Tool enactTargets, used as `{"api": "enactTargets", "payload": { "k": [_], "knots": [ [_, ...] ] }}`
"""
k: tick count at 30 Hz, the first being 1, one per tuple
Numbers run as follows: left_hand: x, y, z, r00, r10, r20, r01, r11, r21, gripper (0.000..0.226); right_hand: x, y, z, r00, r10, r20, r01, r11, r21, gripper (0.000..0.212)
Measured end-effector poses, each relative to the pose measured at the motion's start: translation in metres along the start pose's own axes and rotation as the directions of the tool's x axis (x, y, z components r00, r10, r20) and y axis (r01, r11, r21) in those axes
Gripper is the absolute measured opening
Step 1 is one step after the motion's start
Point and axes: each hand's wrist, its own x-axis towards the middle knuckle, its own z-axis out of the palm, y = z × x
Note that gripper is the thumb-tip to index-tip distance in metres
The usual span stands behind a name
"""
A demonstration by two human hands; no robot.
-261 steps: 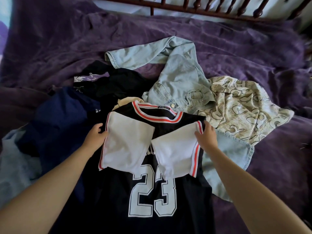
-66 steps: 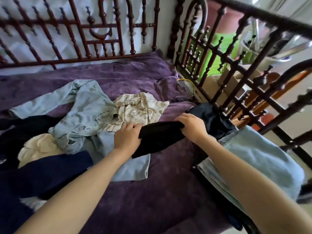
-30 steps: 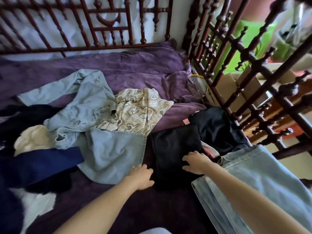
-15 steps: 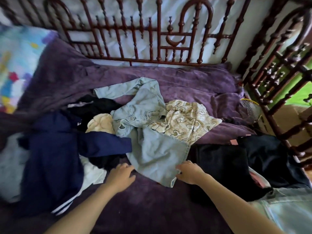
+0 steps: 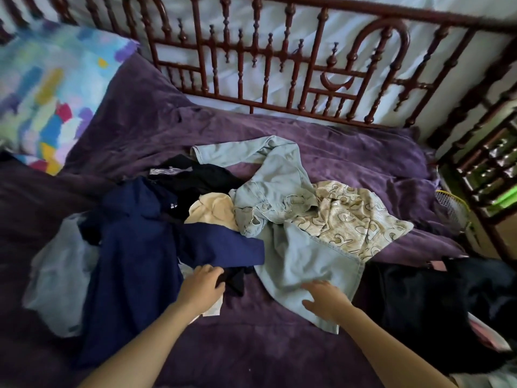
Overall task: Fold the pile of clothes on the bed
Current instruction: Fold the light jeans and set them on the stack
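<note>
looks like choosing the next piece. the pile of clothes (image 5: 212, 217) lies mid-bed on the purple blanket (image 5: 279, 345); left hand (image 5: 202, 287) grips a black garment (image 5: 234, 279) under the navy top (image 5: 134, 261), right hand (image 5: 326, 299) rests open on the denim jacket (image 5: 305, 261). next, likely: pull one free, spread it flat.

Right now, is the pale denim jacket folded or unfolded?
Unfolded: the denim jacket lies crumpled, one sleeve flung out, hem under the right hand.

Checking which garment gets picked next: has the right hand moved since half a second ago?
Yes. The right hand has moved left, from the right edge of the denim jacket's hem onto the hem itself, where it now lies flat.
</note>
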Motion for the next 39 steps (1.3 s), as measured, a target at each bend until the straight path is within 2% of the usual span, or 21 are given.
{"api": "enactTargets", "payload": {
  "k": [7,11,15,21,24,27,31,36,39],
  "knots": [
    [0.027,-0.105,-0.025,0.998,-0.054,-0.041,0.053,0.998,-0.023,0.038,0.062,-0.094,-0.013,0.993,0.111,-0.027,-0.106,0.983,0.153,0.048],
    [0.046,-0.155,-0.033,0.996,-0.086,-0.032,0.086,0.996,-0.003,0.038,0.094,-0.133,-0.017,0.974,0.221,-0.044,-0.192,0.916,0.351,0.051],
    [0.067,-0.178,-0.032,0.997,-0.083,-0.011,0.083,0.996,0.017,0.043,0.126,-0.146,-0.031,0.949,0.316,-0.01,-0.276,0.843,0.462,0.05],
    [0.09,-0.185,-0.019,0.997,-0.074,0.006,0.074,0.993,-0.095,0.042,0.18,-0.145,-0.057,0.86,0.511,-0.006,-0.364,0.62,0.695,0.054],
    [0.098,-0.185,-0.015,0.998,-0.069,0.01,0.069,0.989,-0.131,0.04,0.203,-0.143,-0.061,0.803,0.595,0.046,-0.394,0.471,0.789,0.061],
    [0.104,-0.188,-0.013,0.998,-0.06,-0.012,0.057,0.981,-0.185,0.036,0.221,-0.135,-0.057,0.755,0.654,0.057,-0.378,0.362,0.852,0.046],
    [0.108,-0.185,-0.015,0.997,-0.065,-0.036,0.056,0.978,-0.203,0.037,0.223,-0.125,-0.06,0.745,0.667,0.013,-0.376,0.404,0.834,0.015],
    [0.104,-0.166,-0.02,0.999,-0.034,-0.008,0.031,0.976,-0.217,0.039,0.206,-0.112,-0.074,0.702,0.688,-0.184,-0.253,0.482,0.839,0.024],
    [0.098,-0.145,-0.023,1.0,0.006,0.015,-0.003,0.978,-0.21,0.039,0.18,-0.099,-0.088,0.613,0.747,-0.256,-0.141,0.422,0.895,0.036]
  ]
}}
